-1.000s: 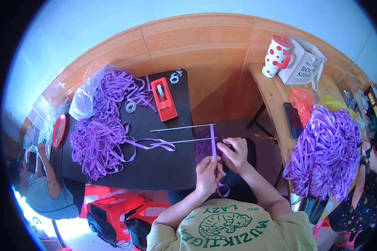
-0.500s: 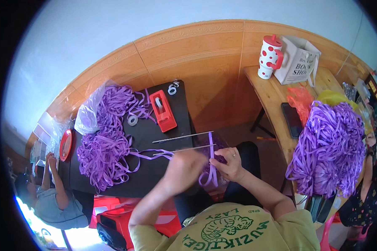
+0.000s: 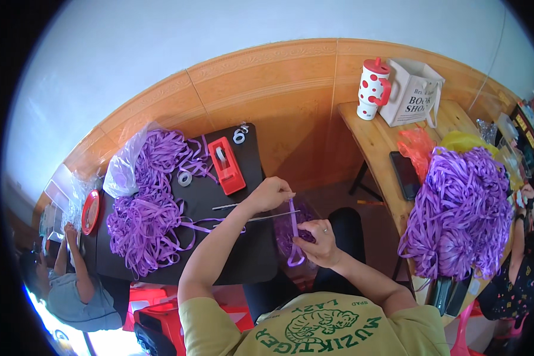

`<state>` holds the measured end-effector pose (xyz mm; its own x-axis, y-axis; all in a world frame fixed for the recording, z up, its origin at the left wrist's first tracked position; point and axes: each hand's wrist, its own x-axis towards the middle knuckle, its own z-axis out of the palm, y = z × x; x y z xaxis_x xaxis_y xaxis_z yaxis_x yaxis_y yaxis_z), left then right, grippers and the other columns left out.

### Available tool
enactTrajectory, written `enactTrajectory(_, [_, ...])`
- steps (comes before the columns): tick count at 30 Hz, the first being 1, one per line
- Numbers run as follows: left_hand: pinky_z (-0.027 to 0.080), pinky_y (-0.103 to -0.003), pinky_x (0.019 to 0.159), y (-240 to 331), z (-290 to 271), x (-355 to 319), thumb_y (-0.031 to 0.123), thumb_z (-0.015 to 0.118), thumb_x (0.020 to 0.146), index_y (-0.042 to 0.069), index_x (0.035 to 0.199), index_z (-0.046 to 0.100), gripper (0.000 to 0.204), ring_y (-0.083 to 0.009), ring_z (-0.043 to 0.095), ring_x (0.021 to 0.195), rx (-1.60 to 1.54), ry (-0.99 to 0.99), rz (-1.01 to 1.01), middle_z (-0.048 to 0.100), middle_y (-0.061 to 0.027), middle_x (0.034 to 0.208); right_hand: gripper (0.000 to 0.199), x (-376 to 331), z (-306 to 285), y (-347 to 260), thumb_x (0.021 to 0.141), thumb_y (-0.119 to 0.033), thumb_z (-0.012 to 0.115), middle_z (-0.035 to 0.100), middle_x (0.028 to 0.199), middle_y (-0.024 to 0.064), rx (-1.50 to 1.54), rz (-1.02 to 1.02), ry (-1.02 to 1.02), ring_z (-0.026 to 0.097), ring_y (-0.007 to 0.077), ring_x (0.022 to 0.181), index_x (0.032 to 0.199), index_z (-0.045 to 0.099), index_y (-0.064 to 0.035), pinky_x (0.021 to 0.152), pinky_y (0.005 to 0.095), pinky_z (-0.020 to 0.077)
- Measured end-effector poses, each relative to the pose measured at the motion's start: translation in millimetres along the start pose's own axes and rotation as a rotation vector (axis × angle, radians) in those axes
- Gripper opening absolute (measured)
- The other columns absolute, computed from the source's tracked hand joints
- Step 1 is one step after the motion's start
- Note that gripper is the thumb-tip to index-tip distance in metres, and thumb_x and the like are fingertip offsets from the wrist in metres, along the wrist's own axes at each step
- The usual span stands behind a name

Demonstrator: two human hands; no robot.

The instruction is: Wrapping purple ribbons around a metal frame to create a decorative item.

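Observation:
A strip of purple ribbon (image 3: 293,223) runs between my hands across two thin metal rods that stick out past the dark table's edge. My left hand (image 3: 270,193) pinches at the ribbon's upper end, by the tip of the far rod, most of which lies hidden behind the hand. The near rod (image 3: 276,217) shows past my left forearm. Lower down, my right hand (image 3: 319,242), with a ring on one finger, is closed on the ribbon, its tail looping below. On the dark table (image 3: 231,261) lies a heap of purple ribbon (image 3: 145,228), a strand trailing toward the rods.
On the dark table are a red tape dispenser (image 3: 226,166), a tape roll (image 3: 184,178) and a plastic bag (image 3: 122,172). The wooden table (image 3: 362,127) at right holds a big ribbon pile (image 3: 460,213), a phone (image 3: 404,175), a spotted tumbler (image 3: 373,89) and a bag (image 3: 410,95). People sit at both sides.
My left hand has moved from over the near rod up to the far rod's tip and pinches there. My right hand stays closed on the ribbon. The view has shifted slightly.

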<state>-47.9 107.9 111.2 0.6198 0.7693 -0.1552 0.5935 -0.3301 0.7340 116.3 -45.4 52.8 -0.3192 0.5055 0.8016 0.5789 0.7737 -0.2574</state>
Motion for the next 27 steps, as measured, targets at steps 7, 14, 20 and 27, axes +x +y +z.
enactTrajectory(7, [0.048,-0.032,0.057,-11,1,6,0.021,0.065,0.082,-0.004,0.081,0.065,0.026,-0.0168,0.059,0.057,-0.023,-0.028,0.039,0.062,-0.0119,0.064,0.034,2,1,-3,0.058,-0.008,0.068,0.056,0.104,0.0124,0.016,-0.008,-0.019,0.055,0.0279,0.087,0.092,0.068,-0.0075,0.072,0.0378,0.0381])
enactTrajectory(14, [0.048,-0.036,0.071,-18,10,-15,0.015,0.064,0.08,-0.001,0.088,0.065,0.018,-0.0267,0.061,0.078,0.09,0.34,0.351,0.064,-0.0143,0.079,0.029,15,-4,-5,0.061,-0.006,0.068,0.057,0.103,0.0121,0.034,-0.03,0.043,0.056,0.0281,0.086,0.09,0.066,-0.0061,0.069,0.038,0.0394])
enactTrajectory(20, [0.049,-0.03,0.069,16,24,-77,0.009,0.063,0.084,-0.002,0.103,0.064,0.022,-0.0177,0.062,0.084,0.473,0.388,0.416,0.064,-0.0139,0.091,0.027,17,-6,-2,0.062,-0.006,0.069,0.058,0.1,0.0119,0.082,-0.037,0.039,0.057,0.0269,0.084,0.089,0.065,-0.0067,0.068,0.0378,0.0396])
enactTrajectory(27, [0.048,-0.026,0.074,39,88,-123,0.011,0.049,0.096,-0.005,0.119,0.052,0.028,-0.0124,0.057,0.087,-1.036,0.288,-0.167,0.061,-0.0076,0.102,0.021,18,-12,-11,0.058,-0.009,0.069,0.059,0.102,0.0085,0.033,-0.05,0.032,0.058,0.0231,0.085,0.078,0.065,-0.0078,0.068,0.035,0.04])
